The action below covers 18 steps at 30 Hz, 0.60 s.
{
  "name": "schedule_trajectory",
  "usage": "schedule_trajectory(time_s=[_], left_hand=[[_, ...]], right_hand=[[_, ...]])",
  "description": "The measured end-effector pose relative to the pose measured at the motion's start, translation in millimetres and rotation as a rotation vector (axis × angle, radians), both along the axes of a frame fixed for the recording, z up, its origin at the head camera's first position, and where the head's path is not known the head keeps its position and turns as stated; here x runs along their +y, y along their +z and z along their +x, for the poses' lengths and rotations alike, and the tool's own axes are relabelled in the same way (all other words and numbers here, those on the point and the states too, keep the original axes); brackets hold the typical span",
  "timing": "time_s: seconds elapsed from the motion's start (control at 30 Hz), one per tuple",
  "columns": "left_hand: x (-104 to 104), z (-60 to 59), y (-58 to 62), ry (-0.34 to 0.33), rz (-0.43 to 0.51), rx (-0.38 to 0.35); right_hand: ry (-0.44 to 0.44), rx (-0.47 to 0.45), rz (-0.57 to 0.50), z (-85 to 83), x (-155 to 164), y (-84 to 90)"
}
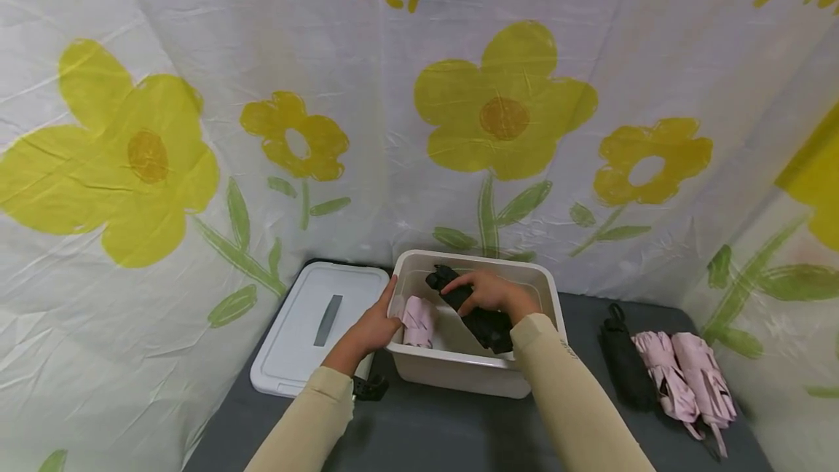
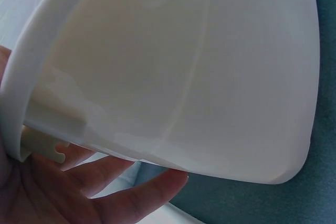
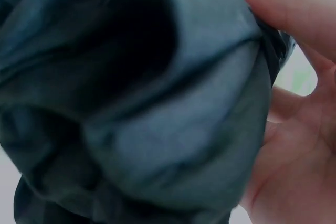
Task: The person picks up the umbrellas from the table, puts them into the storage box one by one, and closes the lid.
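Black umbrella (image 1: 486,328) (slantwise) in right hand (image 1: 490,291)

Both sleeved forearms (image 1: 577,392) reach forward, left fingers (image 2: 144,196) spread, right fingers (image 1: 461,281) bent.

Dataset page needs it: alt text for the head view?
A person's right hand grips a black folded umbrella inside a white bin that also holds a pink umbrella, while the left hand holds the bin's left side. A white lid lies to the left; another black umbrella and two more pink ones lie to the right on the dark table.
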<state>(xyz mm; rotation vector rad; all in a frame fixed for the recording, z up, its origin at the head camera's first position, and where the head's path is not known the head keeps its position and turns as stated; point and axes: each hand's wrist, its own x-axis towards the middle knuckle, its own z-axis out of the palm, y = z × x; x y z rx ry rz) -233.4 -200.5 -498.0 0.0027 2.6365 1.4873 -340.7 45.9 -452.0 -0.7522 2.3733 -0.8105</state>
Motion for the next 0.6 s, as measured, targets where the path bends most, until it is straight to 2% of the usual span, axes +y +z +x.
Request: schedule_trajectory(time_s=[0.13, 0.27, 0.43, 0.6], left_hand=[[2.2, 1.2, 3.1, -0.005, 0.002, -0.006], [2.8, 1.1, 2.6, -0.015, -0.009, -0.002], [0.9, 0.3, -0.5, 0.000, -0.019, 0.001], [0.0, -1.4, -0.9, -0.005, -0.019, 0.005]], right_hand=[[-0.048, -0.080, 0.013, -2.7, 0.2, -8.1], [-0.088, -0.074, 0.049, -3.0, -0.3, -15.4], [-0.097, -0.073, 0.074, -1.8, -3.1, -24.0], [-0.108, -0.166, 0.070, 1.6, -4.7, -27.7]])
